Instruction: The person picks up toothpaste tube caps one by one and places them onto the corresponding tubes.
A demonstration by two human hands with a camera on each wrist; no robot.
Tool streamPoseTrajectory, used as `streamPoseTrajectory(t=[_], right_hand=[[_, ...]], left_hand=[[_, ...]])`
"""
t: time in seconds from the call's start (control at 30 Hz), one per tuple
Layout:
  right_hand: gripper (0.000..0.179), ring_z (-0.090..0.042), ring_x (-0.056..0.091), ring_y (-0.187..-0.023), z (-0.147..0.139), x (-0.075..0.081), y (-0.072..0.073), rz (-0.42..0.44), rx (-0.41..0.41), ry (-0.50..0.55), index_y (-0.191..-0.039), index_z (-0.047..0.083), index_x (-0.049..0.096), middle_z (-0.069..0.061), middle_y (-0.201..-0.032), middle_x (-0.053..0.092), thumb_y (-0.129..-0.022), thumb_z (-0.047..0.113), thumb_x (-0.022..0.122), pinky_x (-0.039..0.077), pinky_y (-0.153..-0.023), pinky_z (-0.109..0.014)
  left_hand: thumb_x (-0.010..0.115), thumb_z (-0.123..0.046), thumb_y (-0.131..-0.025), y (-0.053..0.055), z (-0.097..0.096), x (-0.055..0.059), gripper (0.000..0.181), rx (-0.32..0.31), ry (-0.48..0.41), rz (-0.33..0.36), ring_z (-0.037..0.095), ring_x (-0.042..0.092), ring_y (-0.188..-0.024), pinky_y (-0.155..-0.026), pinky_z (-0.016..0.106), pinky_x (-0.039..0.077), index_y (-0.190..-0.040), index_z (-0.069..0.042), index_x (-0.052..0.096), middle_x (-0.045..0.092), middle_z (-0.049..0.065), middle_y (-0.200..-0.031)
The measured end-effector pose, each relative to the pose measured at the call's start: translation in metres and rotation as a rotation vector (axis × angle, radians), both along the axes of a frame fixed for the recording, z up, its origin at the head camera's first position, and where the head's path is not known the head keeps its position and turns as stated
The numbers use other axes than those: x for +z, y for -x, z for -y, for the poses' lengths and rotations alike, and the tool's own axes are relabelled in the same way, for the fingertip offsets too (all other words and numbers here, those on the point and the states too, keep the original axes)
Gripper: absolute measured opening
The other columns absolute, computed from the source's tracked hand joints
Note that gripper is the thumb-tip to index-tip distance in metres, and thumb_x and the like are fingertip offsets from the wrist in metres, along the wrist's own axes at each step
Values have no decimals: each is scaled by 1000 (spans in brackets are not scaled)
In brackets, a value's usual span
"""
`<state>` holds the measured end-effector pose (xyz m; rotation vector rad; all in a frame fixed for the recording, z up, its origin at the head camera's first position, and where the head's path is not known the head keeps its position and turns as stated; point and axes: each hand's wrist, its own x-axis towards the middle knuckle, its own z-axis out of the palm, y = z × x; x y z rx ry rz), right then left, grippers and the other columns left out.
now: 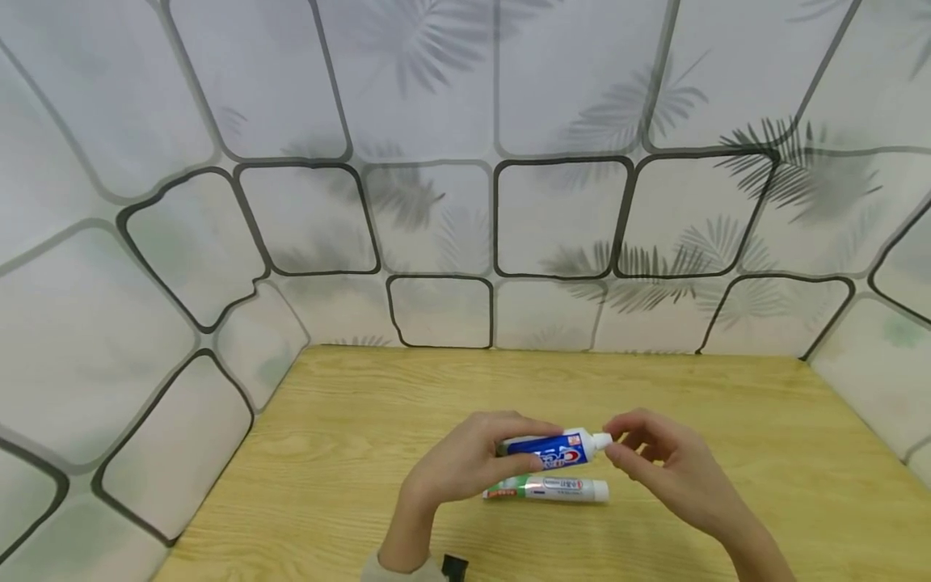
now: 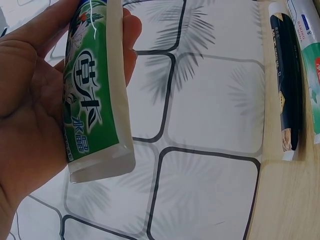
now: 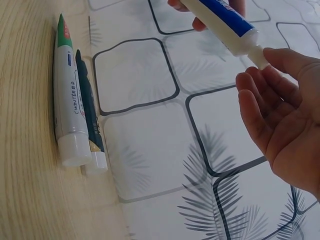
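Note:
My left hand grips a toothpaste tube, blue toward its cap and green toward its flat crimped end. Held tilted in the right wrist view, the tube has its white cap toward my right hand. The thumb and fingertips of that hand pinch the cap, which sits at the tube's neck. On the table just nearer than the held tube lies a white and green toothpaste tube. Beside it, a black toothpaste tube with a white cap shows in both wrist views; in the head view it is hidden.
The light wood-grain table meets upright panels at the back and both sides, patterned with grey outlines and leaves. A small black object shows by the left sleeve at the bottom edge.

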<state>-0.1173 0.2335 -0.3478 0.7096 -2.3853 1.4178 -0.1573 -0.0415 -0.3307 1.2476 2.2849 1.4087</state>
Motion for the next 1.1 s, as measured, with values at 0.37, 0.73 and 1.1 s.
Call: streamPoseTrajectory(t=[0.37, 0.73, 1.1], right_hand=[[14, -10, 61, -68, 0, -3, 2, 32, -15, -6, -100, 12, 68, 6, -84, 66, -94, -1, 64, 53, -55, -29], [29, -9, 63, -73, -6, -2, 1, -23, 6, -11, -111, 11, 67, 5, -94, 68, -87, -5, 71, 52, -58, -26], [36, -9, 61, -72, -7, -4, 4, -82, 111, -29, -112, 15, 68, 4, -95, 67, -85, -9, 71, 51, -56, -25]], left_hand=[[67, -20, -96, 0, -1, -1, 38, 1, 37, -32, 2, 61, -98, -84, 21, 51, -134, -21, 64, 68, -4, -120], [67, -19, -96, 1, -1, 0, 38, -9, 34, -33, 2, 60, -96, -82, 21, 51, -134, -20, 64, 68, -2, -117], [67, -18, -96, 2, 0, 0, 40, -19, 43, -38, 2, 59, -93, -81, 21, 51, -135, -19, 63, 68, -1, -116]])
